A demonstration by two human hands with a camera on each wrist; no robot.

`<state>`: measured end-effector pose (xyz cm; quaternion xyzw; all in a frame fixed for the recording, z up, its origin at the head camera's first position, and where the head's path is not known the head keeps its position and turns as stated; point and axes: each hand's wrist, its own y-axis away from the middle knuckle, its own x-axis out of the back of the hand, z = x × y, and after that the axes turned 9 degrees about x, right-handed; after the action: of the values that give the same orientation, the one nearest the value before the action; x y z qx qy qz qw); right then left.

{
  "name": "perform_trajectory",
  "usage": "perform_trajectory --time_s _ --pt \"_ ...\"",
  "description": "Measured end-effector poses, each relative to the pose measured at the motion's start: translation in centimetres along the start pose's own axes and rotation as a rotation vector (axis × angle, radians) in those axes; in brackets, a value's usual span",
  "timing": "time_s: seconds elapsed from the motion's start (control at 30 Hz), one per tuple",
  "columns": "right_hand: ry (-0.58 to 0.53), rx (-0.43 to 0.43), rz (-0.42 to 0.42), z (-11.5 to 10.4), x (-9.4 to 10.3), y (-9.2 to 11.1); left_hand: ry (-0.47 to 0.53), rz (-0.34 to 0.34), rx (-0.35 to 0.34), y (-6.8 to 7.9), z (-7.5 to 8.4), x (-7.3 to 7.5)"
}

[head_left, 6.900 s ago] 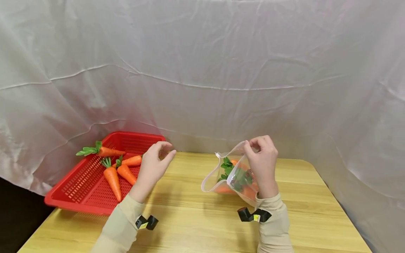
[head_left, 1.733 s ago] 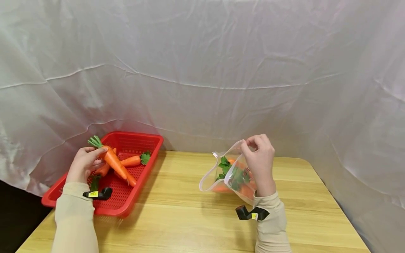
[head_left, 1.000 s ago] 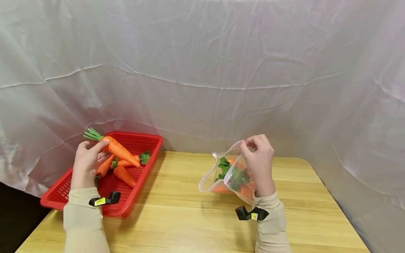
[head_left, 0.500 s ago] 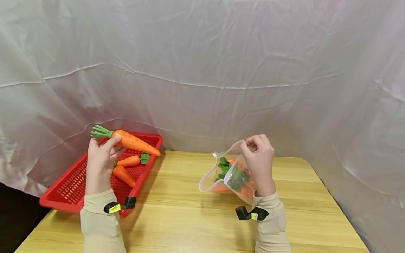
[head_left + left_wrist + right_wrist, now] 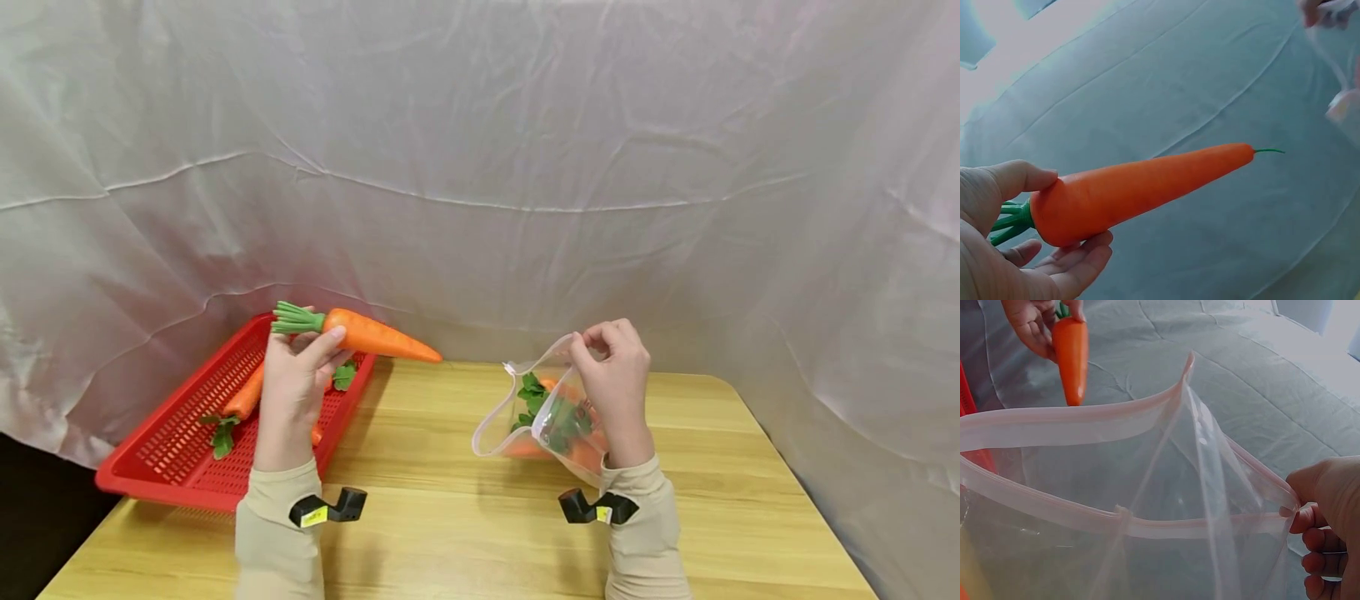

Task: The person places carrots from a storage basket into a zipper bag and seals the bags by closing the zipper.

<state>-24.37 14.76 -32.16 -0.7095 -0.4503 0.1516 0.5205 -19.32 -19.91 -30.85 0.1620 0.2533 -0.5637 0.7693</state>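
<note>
My left hand [image 5: 294, 392] grips an orange carrot [image 5: 382, 337] near its green-stemmed top, thumb on one side and fingers beneath. In the head view the carrot points right, its tip between the basket and the bag. At the right, my right hand [image 5: 618, 387] pinches the rim of a clear zip bag [image 5: 1166, 531], whose mouth gapes wide. Carrots with green leaves [image 5: 531, 396] show inside the bag. The left wrist view shows the carrot [image 5: 1141, 192] whole, down to a thin green root tip. In the right wrist view the carrot [image 5: 1071, 359] appears beyond the bag's rim.
A red slotted basket [image 5: 150, 467] stands at the left of the wooden table [image 5: 442, 525]. More carrots lie in it, one carrot [image 5: 246, 396] with leaves toward the front; my left hand covers part of them. A pale grey curtain [image 5: 480, 167] hangs behind and around the table.
Since 6.9 seconds ago my left hand has taken a carrot from the basket. Over the last second it has carried the carrot rightward past the basket's rim. My right hand stays put on the bag.
</note>
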Motion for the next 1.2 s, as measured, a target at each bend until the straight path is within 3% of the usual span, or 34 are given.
perform_trajectory --time_s 0.13,0.5,0.63,0.77,0.97,1.2 --pt "0.002 -0.007 -0.002 0.0 0.0 0.1 -0.05 -0.033 0.013 0.4 -1.2 -1.3" --pt "-0.004 0.008 -0.005 -0.2 0.0 0.0 -0.077 -0.134 0.066 1.7 -4.6 -4.7" --pt "-0.004 0.014 -0.006 -0.2 0.1 0.0 -0.149 -0.161 0.056 2.3 -5.8 -5.7" --pt "-0.002 0.017 -0.008 -0.2 0.1 0.0 -0.231 -0.156 0.025 2.8 -6.9 -6.6" --pt "-0.01 0.019 -0.008 -0.2 0.1 0.0 -0.231 -0.18 -0.025 3.4 -8.9 -7.8" --pt "-0.005 0.027 -0.005 -0.1 -0.1 0.1 -0.292 -0.248 -0.174 4.2 -11.9 -8.6"
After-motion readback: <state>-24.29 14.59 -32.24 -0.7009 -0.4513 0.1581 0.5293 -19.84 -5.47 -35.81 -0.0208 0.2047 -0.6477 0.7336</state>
